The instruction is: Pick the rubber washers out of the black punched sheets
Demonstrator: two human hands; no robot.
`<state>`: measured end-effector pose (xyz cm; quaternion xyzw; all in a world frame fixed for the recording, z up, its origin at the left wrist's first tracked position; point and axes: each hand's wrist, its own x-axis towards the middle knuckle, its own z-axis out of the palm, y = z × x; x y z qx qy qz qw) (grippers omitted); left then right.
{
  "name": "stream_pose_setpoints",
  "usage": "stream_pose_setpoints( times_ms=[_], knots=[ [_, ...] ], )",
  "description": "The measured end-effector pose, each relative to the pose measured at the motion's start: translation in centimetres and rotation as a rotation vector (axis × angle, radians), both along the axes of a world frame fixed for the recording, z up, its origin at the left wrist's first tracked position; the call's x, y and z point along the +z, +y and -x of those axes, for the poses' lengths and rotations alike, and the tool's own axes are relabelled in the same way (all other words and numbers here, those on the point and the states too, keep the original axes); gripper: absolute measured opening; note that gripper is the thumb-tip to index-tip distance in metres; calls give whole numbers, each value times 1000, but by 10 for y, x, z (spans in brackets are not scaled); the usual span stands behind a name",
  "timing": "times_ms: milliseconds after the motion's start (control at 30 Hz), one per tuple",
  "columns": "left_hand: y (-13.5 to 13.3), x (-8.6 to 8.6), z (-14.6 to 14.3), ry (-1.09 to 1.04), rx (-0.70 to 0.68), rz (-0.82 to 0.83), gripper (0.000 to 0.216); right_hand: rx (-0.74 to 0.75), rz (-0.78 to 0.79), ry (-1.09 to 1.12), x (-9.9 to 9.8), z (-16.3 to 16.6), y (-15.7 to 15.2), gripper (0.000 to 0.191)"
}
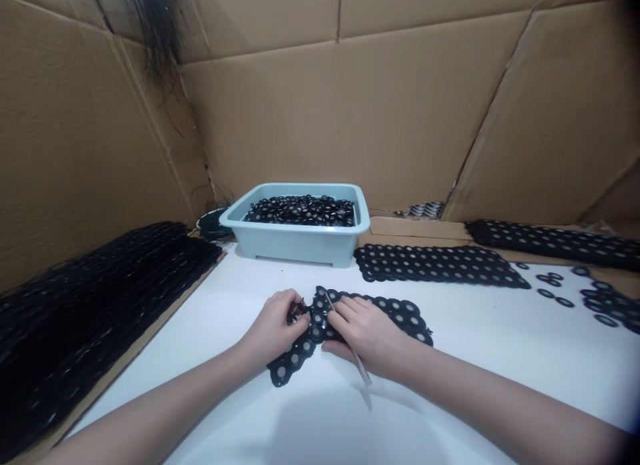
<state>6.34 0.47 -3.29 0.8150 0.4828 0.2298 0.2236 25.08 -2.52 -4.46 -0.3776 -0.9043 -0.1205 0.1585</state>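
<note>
A black sheet of joined rings with pale round centres (400,313) lies on the white table (500,345), crumpled in the middle. My left hand (275,324) pinches the sheet's edge with its fingers curled. My right hand (367,330) rests on the sheet and grips a thin metal tool (361,367), maybe tweezers, whose tip points at the rings between my two hands.
A pale blue tub (300,242) full of loose black rings stands behind the hands. More ringed sheets (435,263) lie at the right and far right (555,242). A thick stack of black sheets (90,305) fills the left. Cardboard walls (350,98) surround the table.
</note>
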Motion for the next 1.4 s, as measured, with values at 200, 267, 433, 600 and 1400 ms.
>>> stream_pose_setpoints(
  times_ms=[200,267,433,600,1400],
  knots=[
    [0,0,-1,28,-6,-11,12,3,4,-13,1,0,0,31],
    [0,-1,-1,27,-5,-6,12,3,1,-19,1,-1,0,31],
    [5,-3,0,8,-6,37,17,4,-2,-10,0,-3,2,33],
    [9,-3,2,-105,0,159,26,14,18,5,1,-5,3,39],
    [13,-2,5,-236,54,328,33,76,789,837,8,-13,9,21]
  ],
)
